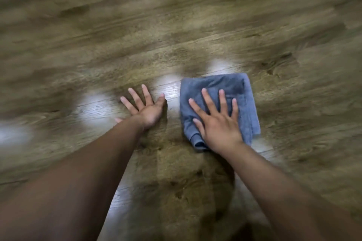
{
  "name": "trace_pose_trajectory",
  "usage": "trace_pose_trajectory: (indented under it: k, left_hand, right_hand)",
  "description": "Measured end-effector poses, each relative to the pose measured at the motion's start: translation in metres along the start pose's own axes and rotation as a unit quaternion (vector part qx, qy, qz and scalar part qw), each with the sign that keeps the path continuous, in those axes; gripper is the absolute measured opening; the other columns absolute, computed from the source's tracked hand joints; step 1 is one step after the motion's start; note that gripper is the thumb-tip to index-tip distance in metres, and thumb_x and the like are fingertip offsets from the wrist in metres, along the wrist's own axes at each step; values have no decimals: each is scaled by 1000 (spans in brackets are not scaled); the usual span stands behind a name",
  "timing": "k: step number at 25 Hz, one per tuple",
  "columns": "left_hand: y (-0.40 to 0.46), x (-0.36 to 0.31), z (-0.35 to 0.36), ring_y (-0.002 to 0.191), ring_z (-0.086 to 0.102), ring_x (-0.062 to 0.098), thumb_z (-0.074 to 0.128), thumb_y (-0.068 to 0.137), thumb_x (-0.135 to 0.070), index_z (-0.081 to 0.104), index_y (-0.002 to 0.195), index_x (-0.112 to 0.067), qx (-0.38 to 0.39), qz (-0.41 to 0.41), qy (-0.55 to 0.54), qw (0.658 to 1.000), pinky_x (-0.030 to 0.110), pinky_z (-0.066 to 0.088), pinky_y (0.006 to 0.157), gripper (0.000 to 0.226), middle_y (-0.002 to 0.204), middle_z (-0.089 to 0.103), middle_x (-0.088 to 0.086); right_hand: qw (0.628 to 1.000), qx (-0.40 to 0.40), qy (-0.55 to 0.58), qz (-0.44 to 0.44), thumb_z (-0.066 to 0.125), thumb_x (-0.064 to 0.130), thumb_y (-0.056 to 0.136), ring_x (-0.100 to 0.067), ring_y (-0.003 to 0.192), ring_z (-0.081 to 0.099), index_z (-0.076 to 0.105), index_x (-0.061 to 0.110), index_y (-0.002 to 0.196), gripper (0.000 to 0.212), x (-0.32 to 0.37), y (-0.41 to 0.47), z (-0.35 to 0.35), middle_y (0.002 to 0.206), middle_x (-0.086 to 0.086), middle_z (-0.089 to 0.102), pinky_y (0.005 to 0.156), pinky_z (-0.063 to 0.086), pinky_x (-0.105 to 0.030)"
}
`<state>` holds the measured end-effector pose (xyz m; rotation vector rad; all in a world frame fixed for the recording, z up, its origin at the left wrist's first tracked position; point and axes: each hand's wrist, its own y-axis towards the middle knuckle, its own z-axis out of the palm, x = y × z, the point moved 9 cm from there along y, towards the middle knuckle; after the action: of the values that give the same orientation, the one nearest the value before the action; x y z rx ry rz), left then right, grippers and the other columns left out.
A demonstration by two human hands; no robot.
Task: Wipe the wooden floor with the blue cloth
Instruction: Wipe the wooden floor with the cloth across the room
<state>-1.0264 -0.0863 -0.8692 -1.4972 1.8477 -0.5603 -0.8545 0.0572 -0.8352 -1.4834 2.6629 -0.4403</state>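
Brown wooden floor (195,25) fills your whole view, its grain smeared by blur and spotted with pale glare patches from 8 to 12 o'clock of your hands. The folded blue cloth (235,88) lies flat on it at about 2 o'clock from centre. Your right hand (217,123) presses on the cloth, fingers (207,101) straight and spread. Your left hand (146,110), just beside the cloth at 9 o'clock, rests flat on bare boards, fingers apart.
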Motion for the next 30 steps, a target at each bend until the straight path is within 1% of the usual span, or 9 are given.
trace_pose_trajectory:
  k: [3, 6, 10, 14, 16, 18, 21, 25, 30]
  left_hand:
    - [-6, -3, 1, 146, -41, 31, 1, 78, -93, -28, 150, -51, 29, -1, 20, 999, 81, -14, 103, 88, 157, -46, -7]
    - [-12, -4, 1, 142, -47, 29, -12, 51, -101, -33, 146, -52, 57, -12, 10, 998, 80, -19, 100, 109, 151, -53, -9]
    - [-14, -7, 0, 133, -56, 28, -22, 31, -105, -37, 144, -50, 79, -23, 9, 997, 79, -26, 94, 127, 141, -62, -9]
    - [-18, -11, -1, 134, -55, 28, -22, 28, -106, -35, 148, -46, 88, -24, 12, 996, 79, -26, 95, 135, 145, -59, -9]
    - [-20, -11, -2, 134, -55, 28, -20, 30, -107, -38, 147, -44, 92, -25, 19, 995, 78, -26, 97, 134, 145, -59, -9]
    - [-23, -12, -3, 132, -57, 28, -16, 35, -108, -40, 145, -42, 97, -23, 20, 995, 79, -25, 98, 131, 140, -63, -9]
    - [-24, -13, -2, 127, -60, 29, -10, 43, -109, -45, 142, -41, 102, -8, 14, 995, 79, -26, 96, 125, 133, -67, -9]
    - [-25, -13, -1, 121, -65, 29, -4, 39, -113, -50, 137, -40, 104, 7, 12, 994, 78, -30, 92, 130, 127, -72, -10]
    - [-24, -13, 0, 122, -64, 30, -1, 33, -114, -49, 139, -39, 93, 7, 17, 995, 79, -28, 93, 139, 127, -72, -9]
  right_hand:
    - [996, 5, 43, 76, 14, 62, 100, -35, 151, -24, -1, 54, 156, 58, -17, 49, -15, 167, 10, -20, 115, -17, -62]
    - [987, 27, 82, 133, 18, 58, 104, -37, 150, -28, -1, 52, 157, 56, -17, 91, -26, 167, 9, -24, 115, -18, -63]
    - [986, 33, 100, 130, 20, 53, 106, -41, 148, -29, 0, 49, 157, 55, 9, 147, -41, 166, 6, -25, 114, -18, -67]
    - [997, 29, 61, -40, 21, 53, 106, -38, 148, -31, 2, 52, 156, 54, 73, 155, -38, 166, 9, -25, 115, -20, -64]
    - [997, 19, 46, -65, 22, 55, 105, -36, 149, -29, 4, 53, 156, 54, 74, 150, -36, 167, 10, -22, 116, -19, -63]
    - [999, 1, 38, -35, 22, 56, 105, -36, 152, -24, 4, 53, 156, 54, 49, 150, -38, 168, 11, -18, 116, -16, -63]
    - [994, -26, 52, 89, 22, 56, 105, -37, 153, -17, 6, 53, 156, 54, -26, 151, -46, 169, 10, -13, 115, -12, -65]
    - [966, -58, 94, 233, 25, 54, 105, -40, 154, -9, 17, 48, 157, 53, -119, 127, -54, 170, 6, -4, 118, -3, -69]
    - [979, -47, 85, 179, 22, 54, 104, -39, 153, -14, 13, 50, 157, 54, -84, 92, -42, 170, 5, -8, 119, -9, -66]
